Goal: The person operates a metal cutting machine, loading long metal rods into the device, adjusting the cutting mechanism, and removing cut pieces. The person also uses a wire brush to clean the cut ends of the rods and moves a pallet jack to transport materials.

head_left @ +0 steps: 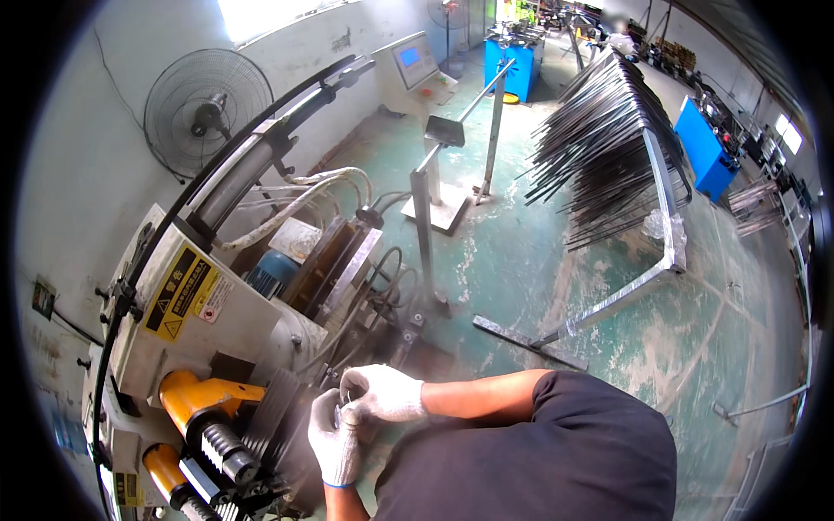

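Both my hands wear white knit gloves and meet beside the machine, at the lower middle of the head view. My left hand [334, 445] comes up from the lower edge, its fingers bent inward. My right hand [384, 395] reaches in from the right, with fingers curled toward the left ones. Between the fingertips shows a small bit of something, too small and covered to name. Close to the left of my hands sit the machine's orange cylindrical parts [204, 399] and a dark ribbed block [278, 415].
A pale machine body [139, 347] with hoses and a blue motor [274, 273] lies left. Beyond are a wall fan [208, 113], a console [413, 65] and a metal stand [423, 226]. Right, a metal frame [660, 174] carries many thin rods [599, 139]; blue machines stand farther back.
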Action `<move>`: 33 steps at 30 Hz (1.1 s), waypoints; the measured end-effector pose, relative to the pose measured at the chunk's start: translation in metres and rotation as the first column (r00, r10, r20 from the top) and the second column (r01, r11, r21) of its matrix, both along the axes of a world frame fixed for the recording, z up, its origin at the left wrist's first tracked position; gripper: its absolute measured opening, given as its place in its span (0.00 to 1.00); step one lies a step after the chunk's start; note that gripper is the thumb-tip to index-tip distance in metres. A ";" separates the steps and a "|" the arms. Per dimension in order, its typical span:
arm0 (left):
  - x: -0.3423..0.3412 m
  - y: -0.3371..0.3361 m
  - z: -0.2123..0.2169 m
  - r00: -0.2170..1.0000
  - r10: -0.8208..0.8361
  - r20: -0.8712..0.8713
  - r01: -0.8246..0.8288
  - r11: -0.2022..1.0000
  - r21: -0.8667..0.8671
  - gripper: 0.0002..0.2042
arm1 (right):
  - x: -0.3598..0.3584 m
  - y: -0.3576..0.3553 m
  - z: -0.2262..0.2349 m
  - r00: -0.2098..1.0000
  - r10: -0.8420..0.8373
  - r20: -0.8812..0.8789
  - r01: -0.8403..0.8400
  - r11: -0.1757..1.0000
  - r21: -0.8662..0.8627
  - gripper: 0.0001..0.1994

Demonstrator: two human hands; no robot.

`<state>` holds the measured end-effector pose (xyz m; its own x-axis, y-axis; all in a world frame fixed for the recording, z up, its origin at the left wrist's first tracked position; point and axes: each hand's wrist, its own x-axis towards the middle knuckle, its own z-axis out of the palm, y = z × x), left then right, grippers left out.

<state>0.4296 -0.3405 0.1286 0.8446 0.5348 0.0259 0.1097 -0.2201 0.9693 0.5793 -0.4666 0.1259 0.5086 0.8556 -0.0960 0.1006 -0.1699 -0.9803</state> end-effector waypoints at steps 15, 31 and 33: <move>-0.228 0.088 -0.016 0.759 0.490 -0.429 -0.278 0.840 0.467 0.08 | 0.330 -0.129 -0.024 0.438 -0.727 -0.529 0.898 0.340 0.278 0.13; -0.162 0.107 0.001 0.723 0.588 -0.362 -0.302 0.741 0.600 0.11 | 0.158 0.028 -0.050 0.614 -0.572 -0.544 0.709 0.703 0.060 0.09; -0.191 0.124 -0.014 0.686 0.675 -0.272 -0.340 0.628 0.700 0.12 | 0.186 0.022 -0.056 0.577 -0.609 -0.544 0.732 0.681 0.014 0.07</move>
<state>0.2390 -0.2166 0.1145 0.4141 0.8958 0.1616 0.7740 -0.4400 0.4554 0.7652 -0.4448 0.0701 0.8849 0.3123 -0.3455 -0.4214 0.2209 -0.8796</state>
